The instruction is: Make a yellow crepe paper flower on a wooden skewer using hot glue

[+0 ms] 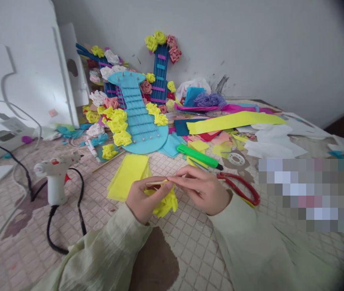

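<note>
My left hand (146, 200) is closed in a pinch on a thin wooden stick (154, 183), which runs sideways across both hands. Crumpled yellow paper (166, 204), shaped like a ruffled flower, hangs below my left thumb. My right hand (204, 190) is also closed, its fingertips meeting the left ones around the stick. Just behind my left hand lies a pile of flat yellow paper sheets (129, 176). Near my right hand are a green cutter (198, 156) and red-handled scissors (241, 190), whose blades I cannot make out.
A white glue gun (56, 178) stands at the left, its black cord looping over the tabletop. Light blue string-instrument cutout (137, 117) with yellow paper flowers leans behind. Further right are a long yellow strip (235, 122), purple yarn (210, 100) and a white spool (236, 159).
</note>
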`<move>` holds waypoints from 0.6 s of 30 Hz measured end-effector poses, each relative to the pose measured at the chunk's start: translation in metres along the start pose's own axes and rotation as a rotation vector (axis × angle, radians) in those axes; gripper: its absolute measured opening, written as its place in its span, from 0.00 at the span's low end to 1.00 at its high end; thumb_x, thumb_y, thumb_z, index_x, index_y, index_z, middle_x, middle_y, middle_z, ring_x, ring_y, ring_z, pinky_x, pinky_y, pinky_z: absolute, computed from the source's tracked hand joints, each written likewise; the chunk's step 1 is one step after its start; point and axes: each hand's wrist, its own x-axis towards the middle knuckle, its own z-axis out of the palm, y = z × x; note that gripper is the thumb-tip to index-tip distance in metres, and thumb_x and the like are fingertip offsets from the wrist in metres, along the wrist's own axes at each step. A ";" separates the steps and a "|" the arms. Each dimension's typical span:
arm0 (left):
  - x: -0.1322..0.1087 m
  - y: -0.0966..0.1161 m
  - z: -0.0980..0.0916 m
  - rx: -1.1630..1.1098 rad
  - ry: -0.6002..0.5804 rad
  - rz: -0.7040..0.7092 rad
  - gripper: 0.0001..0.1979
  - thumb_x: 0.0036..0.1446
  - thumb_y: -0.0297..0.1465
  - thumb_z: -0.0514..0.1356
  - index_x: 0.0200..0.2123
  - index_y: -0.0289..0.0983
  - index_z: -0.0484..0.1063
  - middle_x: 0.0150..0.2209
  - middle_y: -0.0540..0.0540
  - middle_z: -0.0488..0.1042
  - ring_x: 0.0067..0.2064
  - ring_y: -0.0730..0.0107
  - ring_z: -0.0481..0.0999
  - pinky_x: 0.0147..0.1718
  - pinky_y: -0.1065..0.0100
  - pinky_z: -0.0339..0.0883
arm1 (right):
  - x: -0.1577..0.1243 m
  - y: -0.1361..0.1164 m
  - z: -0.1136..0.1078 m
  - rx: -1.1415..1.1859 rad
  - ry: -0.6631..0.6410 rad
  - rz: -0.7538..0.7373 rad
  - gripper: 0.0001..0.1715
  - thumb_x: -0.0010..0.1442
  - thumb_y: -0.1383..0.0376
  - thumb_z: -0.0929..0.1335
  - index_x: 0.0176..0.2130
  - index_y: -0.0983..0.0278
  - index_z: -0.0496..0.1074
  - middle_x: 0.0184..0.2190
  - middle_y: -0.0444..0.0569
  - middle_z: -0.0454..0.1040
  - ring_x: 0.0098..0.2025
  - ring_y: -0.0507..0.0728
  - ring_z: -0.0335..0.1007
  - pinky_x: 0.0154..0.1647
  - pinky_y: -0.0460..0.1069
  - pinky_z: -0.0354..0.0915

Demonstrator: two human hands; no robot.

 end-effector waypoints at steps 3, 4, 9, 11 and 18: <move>0.001 0.000 0.000 -0.018 0.012 -0.010 0.07 0.45 0.31 0.61 0.27 0.35 0.77 0.28 0.45 0.79 0.31 0.65 0.76 0.29 0.71 0.70 | -0.001 -0.001 0.001 -0.030 0.016 -0.031 0.24 0.54 0.77 0.59 0.46 0.59 0.68 0.37 0.50 0.69 0.36 0.52 0.67 0.33 0.47 0.66; 0.001 0.000 0.000 -0.022 0.017 -0.007 0.07 0.45 0.31 0.61 0.27 0.35 0.77 0.28 0.45 0.79 0.31 0.65 0.76 0.29 0.71 0.70 | -0.001 -0.002 0.001 -0.029 0.025 -0.025 0.23 0.54 0.76 0.59 0.46 0.59 0.68 0.37 0.50 0.69 0.36 0.52 0.67 0.33 0.47 0.66; 0.001 -0.002 -0.001 0.011 0.008 0.021 0.06 0.44 0.30 0.61 0.27 0.36 0.77 0.28 0.45 0.79 0.29 0.66 0.76 0.28 0.70 0.69 | 0.004 -0.009 0.001 0.021 0.095 0.136 0.14 0.54 0.71 0.62 0.41 0.63 0.71 0.33 0.49 0.72 0.29 0.50 0.66 0.29 0.46 0.65; -0.001 -0.001 0.000 0.046 -0.009 0.038 0.06 0.44 0.30 0.61 0.27 0.36 0.77 0.29 0.45 0.79 0.29 0.67 0.76 0.28 0.71 0.68 | 0.006 -0.011 0.000 0.053 0.093 0.222 0.11 0.53 0.68 0.64 0.38 0.65 0.72 0.29 0.48 0.72 0.22 0.48 0.62 0.24 0.45 0.63; -0.006 -0.003 0.004 0.084 0.015 0.067 0.07 0.43 0.30 0.61 0.29 0.37 0.76 0.30 0.45 0.78 0.31 0.67 0.75 0.30 0.71 0.67 | 0.008 -0.012 0.000 0.137 0.084 0.370 0.10 0.52 0.62 0.66 0.32 0.67 0.73 0.26 0.48 0.72 0.22 0.48 0.62 0.21 0.44 0.60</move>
